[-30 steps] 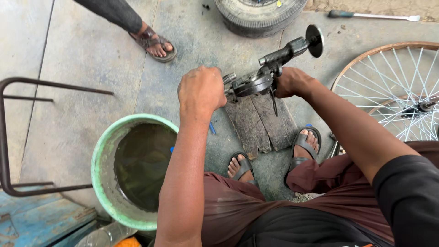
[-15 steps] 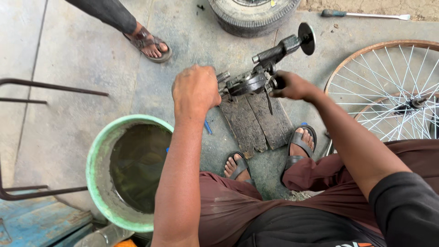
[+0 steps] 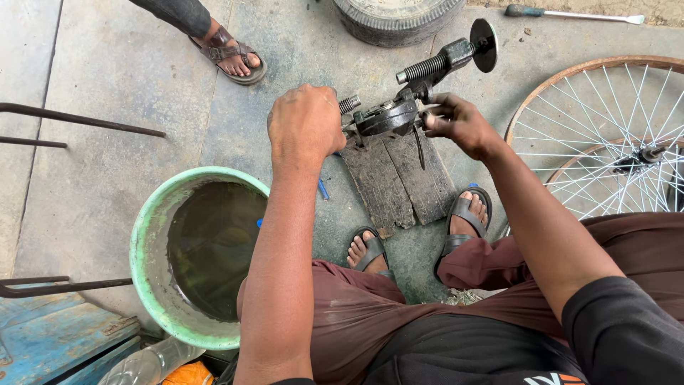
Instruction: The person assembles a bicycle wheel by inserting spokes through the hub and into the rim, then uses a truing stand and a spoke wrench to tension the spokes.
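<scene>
I had the left hand (image 3: 306, 125) closed in a fist at the near end of the dark metal tool (image 3: 399, 107). Its fingers were curled under, out of my sight, so I could not tell exactly what they clamped, though a stub of the tool stuck out just beside the knuckles. The right hand (image 3: 459, 125) sat at the tool's other side, fingers bent together and pinched on a small part of it next to the round housing.

The tool lay across the far end of two worn boards (image 3: 399, 182) on the concrete floor (image 3: 107, 192). Its ribbed handle (image 3: 427, 68) slanted up and away to a flat black disc (image 3: 484, 44).

My sandalled feet (image 3: 467, 214) rested on the floor at the boards' near end, one on each side. A green tub (image 3: 146, 257) of murky water stood to my left, close to the left forearm. A spoked wheel (image 3: 605, 135) lay to my right, and a tyre (image 3: 399, 18) sat at the top edge beyond the tool. Another person's sandalled foot (image 3: 231, 57) stood at the upper left, well apart from my hands.
</scene>
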